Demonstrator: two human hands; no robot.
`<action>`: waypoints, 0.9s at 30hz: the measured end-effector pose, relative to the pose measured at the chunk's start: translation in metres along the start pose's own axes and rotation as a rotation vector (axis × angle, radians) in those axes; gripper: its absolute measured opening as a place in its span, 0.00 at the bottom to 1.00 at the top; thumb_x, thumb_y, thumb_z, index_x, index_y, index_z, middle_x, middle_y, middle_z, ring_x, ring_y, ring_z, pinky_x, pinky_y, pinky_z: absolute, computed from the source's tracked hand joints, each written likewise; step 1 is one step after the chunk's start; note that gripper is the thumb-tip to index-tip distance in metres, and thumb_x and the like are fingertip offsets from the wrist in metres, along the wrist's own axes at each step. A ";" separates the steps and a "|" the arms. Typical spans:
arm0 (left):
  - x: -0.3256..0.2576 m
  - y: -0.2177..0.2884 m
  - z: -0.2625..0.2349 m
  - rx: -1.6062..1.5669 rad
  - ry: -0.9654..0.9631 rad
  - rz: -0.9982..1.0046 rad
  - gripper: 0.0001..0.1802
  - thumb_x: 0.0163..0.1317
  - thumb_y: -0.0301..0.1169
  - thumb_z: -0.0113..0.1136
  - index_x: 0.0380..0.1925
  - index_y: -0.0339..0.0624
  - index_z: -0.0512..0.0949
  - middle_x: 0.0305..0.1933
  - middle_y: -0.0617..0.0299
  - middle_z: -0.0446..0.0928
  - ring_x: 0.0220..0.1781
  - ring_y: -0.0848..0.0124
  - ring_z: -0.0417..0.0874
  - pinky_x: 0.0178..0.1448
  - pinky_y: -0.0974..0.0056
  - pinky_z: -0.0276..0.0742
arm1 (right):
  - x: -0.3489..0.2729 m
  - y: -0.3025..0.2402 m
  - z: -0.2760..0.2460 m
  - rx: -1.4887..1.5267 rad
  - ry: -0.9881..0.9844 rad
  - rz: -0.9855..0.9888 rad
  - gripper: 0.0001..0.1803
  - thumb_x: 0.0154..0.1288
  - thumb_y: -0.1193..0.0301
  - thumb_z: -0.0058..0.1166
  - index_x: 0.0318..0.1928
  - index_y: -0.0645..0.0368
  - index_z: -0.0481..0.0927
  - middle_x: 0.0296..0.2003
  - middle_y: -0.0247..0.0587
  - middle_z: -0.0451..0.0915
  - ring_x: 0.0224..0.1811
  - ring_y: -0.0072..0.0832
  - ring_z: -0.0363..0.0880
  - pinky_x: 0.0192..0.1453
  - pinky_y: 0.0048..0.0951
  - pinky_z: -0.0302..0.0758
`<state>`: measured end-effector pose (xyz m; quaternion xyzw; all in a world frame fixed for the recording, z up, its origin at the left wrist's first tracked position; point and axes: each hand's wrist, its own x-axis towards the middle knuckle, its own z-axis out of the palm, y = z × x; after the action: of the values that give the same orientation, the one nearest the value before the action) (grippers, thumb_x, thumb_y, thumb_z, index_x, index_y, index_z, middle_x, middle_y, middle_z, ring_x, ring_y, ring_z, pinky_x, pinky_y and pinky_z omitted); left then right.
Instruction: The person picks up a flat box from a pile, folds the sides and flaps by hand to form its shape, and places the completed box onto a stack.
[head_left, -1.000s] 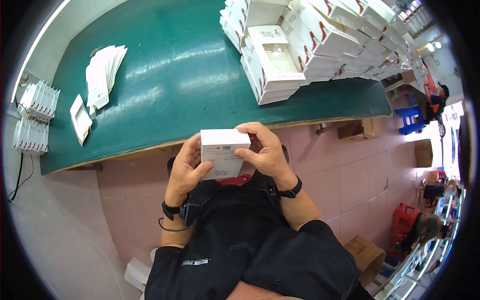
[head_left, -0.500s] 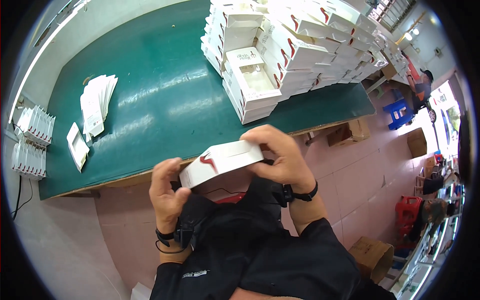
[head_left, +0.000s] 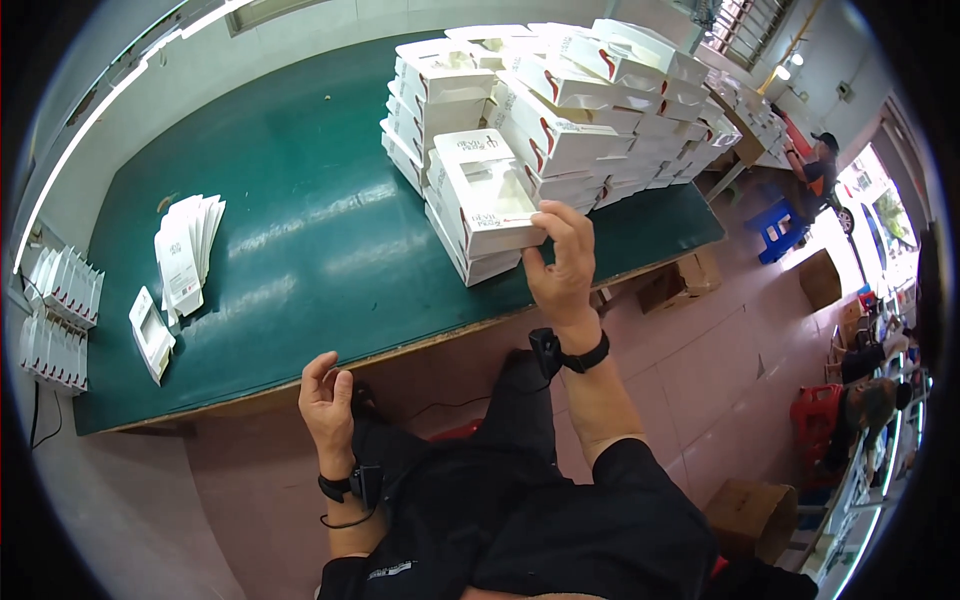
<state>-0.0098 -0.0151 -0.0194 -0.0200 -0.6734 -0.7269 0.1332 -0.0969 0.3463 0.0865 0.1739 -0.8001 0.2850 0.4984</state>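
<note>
My right hand (head_left: 566, 265) pinches the near corner of a white box (head_left: 486, 195) with a clear window, its fingers on top and the thumb below the edge. That box lies on a short stack of boxes (head_left: 455, 240) at the front of a large pile (head_left: 600, 125) of similar white boxes with red marks. Over the table's front edge, my left hand (head_left: 328, 408) is open and holds nothing, its fingers loosely bent. Flat white box blanks (head_left: 180, 265) lie fanned out at the left of the green table (head_left: 310, 230), and a single windowed blank (head_left: 152, 335) lies nearer.
More white boxes (head_left: 55, 345) stand in rows at the table's left end. Beneath the table's right part is a cardboard box (head_left: 680, 284). Another open carton (head_left: 750, 518) sits on the floor behind me, right. A person (head_left: 822, 165) is near a blue stool (head_left: 777, 230).
The box held between both hands has gone onto the front stack, with my right hand reaching away to it. My left hand has let go and stays near the table edge.
</note>
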 end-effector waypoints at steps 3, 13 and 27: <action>0.000 -0.002 0.002 0.013 -0.007 -0.029 0.18 0.73 0.26 0.66 0.60 0.36 0.79 0.59 0.61 0.81 0.58 0.73 0.81 0.64 0.68 0.76 | -0.004 0.007 0.005 -0.068 0.003 0.018 0.29 0.48 0.87 0.65 0.54 0.57 0.80 0.57 0.48 0.80 0.57 0.49 0.79 0.62 0.43 0.77; 0.006 -0.026 -0.010 0.139 -0.004 0.006 0.18 0.73 0.26 0.65 0.60 0.34 0.79 0.58 0.60 0.81 0.58 0.71 0.80 0.66 0.67 0.74 | -0.012 0.009 0.008 -0.099 -0.026 0.093 0.31 0.50 0.86 0.62 0.58 0.56 0.80 0.59 0.50 0.79 0.59 0.51 0.78 0.62 0.44 0.78; 0.007 -0.026 -0.012 0.141 0.020 -0.044 0.18 0.75 0.27 0.63 0.61 0.32 0.78 0.60 0.56 0.81 0.61 0.68 0.80 0.69 0.64 0.73 | -0.011 0.006 0.016 -0.078 0.046 0.151 0.31 0.56 0.82 0.67 0.62 0.59 0.78 0.63 0.49 0.75 0.59 0.48 0.79 0.62 0.41 0.79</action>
<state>-0.0206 -0.0263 -0.0446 0.0115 -0.7220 -0.6804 0.1247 -0.1068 0.3410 0.0691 0.0870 -0.8098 0.2945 0.5000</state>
